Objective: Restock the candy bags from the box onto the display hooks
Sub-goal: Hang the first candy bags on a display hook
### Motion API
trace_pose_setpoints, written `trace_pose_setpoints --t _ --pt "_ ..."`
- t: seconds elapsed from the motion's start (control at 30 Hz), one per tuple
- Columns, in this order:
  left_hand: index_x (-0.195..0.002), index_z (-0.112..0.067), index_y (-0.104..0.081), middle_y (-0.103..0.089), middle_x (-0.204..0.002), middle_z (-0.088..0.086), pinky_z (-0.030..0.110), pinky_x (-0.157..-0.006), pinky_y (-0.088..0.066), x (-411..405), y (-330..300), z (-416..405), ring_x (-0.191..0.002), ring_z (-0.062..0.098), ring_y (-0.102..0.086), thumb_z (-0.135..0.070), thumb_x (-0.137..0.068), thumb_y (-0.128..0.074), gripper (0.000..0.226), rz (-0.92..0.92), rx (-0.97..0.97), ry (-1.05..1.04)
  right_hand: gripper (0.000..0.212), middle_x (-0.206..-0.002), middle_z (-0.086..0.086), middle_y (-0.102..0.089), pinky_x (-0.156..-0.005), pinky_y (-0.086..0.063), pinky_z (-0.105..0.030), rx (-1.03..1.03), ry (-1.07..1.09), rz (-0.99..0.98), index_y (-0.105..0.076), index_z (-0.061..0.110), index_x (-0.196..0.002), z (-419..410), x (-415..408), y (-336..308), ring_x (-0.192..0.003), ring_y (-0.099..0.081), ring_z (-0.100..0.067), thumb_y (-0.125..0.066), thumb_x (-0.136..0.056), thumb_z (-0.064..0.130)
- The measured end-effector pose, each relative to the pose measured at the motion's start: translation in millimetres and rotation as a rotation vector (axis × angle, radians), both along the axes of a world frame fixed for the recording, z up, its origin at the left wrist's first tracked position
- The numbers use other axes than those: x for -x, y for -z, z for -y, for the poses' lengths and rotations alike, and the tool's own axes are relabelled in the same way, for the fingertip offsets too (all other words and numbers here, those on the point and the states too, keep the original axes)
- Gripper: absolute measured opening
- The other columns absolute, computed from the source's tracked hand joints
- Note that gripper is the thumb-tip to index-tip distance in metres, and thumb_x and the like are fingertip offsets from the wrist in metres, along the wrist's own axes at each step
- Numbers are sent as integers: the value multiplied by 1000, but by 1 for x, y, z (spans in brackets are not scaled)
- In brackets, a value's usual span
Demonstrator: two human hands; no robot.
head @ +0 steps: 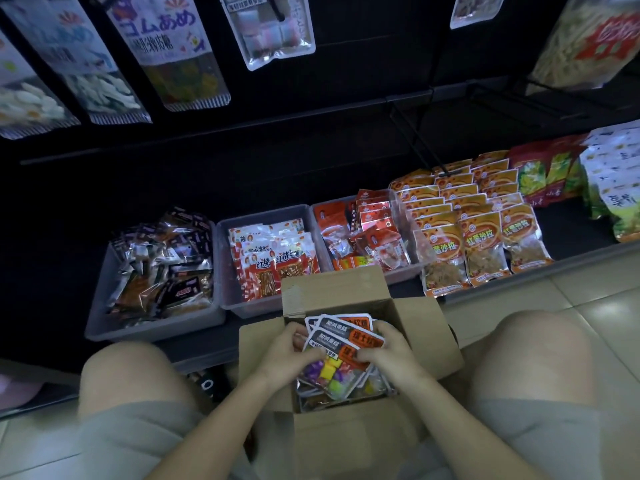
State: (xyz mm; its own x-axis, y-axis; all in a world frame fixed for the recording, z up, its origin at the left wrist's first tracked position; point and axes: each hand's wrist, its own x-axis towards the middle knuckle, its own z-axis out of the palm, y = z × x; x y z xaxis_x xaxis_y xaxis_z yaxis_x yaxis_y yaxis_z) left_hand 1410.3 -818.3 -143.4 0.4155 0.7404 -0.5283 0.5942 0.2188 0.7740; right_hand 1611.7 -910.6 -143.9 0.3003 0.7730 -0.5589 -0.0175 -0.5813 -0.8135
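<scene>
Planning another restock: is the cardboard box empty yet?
No. More candy bags lie inside the box beneath the held ones.

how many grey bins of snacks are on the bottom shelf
3, side by side: left bin with dark packets, middle bin with red-and-white packets, right bin with red packets, partly behind the box.

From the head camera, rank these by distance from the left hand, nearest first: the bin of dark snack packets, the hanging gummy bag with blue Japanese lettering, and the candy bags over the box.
1. Candy bags, gripped in the left hand.
2. Bin of dark snack packets, up-left on the shelf.
3. Hanging gummy bag, top left.
</scene>
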Motion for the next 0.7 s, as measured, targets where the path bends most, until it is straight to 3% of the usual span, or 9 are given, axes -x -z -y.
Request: trace_pose_setpoints --t 0.07,0.17,0.23,0.3,0.4,0.47,0.53,0.6,0.7 --pt "-119 -15 -58 -66 -109 6 15 -64 -55 -3 -13 -7 -83 6 -66 -22 -94 -76 32 30 5 -11 27 -94 -21 -76 -73 -60 -32 -70 70 -74 -65 3 -101 -3 -1 -13 -80 -75 -22 -69 -82 -15" --pt "-127 -19 -54 -69 -111 -2 12 -62 -51 -8 -35 -19 -84 1 -67 -33 -101 -66 32 62 49 -68 26 -100 -15 -79 -79 -59 -35 -149 134 -183 -72 7 -109 -13 5 -38 -89 -78 -27 -69 -87 -8" --pt "-137 -25 -47 -66 -124 -5 13 -73 -52 -7 -51 -26 -97 1 -66 -41 -101 -63 43 100 48 -80 25 -102 -7 -81 -86 -57 -34 -187 123 -199 -76 13 -111 -25 12 -58 -96 -77 -23 -71 -90 0" --pt "-145 -32 -34 -56 -139 -8 18 -93 -51 -3 -65 -32 -115 4 -61 -50 -99 -64 58 120 32 -61 22 -102 -5 -81 -77 -58 -26 -211 125 -227 -77 15 -111 -40 21 -77 -91 -78 -17 -70 -93 4" --pt "-146 -31 -23 -44 -148 -13 17 -96 -47 9 -86 -44 -118 -3 -53 -57 -94 -66 72 182 4 -67 17 -104 -9 -81 -71 -58 -24 -245 129 -260 -76 15 -108 -64 37 -105 -89 -78 -19 -69 -95 7" --pt "-155 -36 -21 -42 -156 -12 34 -112 -46 19 -102 -52 -133 9 -53 -76 -77 -72 102 223 -11 -145 11 -98 -5 -80 -71 -57 -24 -252 106 -301 -71 24 -99 -78 48 -122 -82 -77 -12 -70 -97 13" --pt "-153 -38 -30 -56 -150 -4 47 -110 -51 34 -115 -59 -129 18 -62 -85 -61 -77 113 246 -71 -221 8 -86 3 -78 -66 -57 -25 -252 94 -344 -66 25 -97 -90 58 -135 -69 -75 -3 -71 -97 18" --pt "-148 -29 -41 -67 -137 -3 48 -105 -55 48 -132 -67 -119 17 -70 -80 -63 -81 106 258 -88 -257 19 -97 -2 -81 -86 -62 -44 -254 50 -386 -72 17 -113 -101 70 -152 -88 -79 -15 -74 -95 25" --pt "-132 -23 -60 -79 -116 -2 43 -96 -61 65 -167 -72 -103 18 -77 -49 -91 -75 51 313 -96 -274 28 -113 -13 -78 -99 -57 -52 -272 -45 -454 -72 13 -122 -117 87 -174 -106 -76 -31 -71 -98 27"
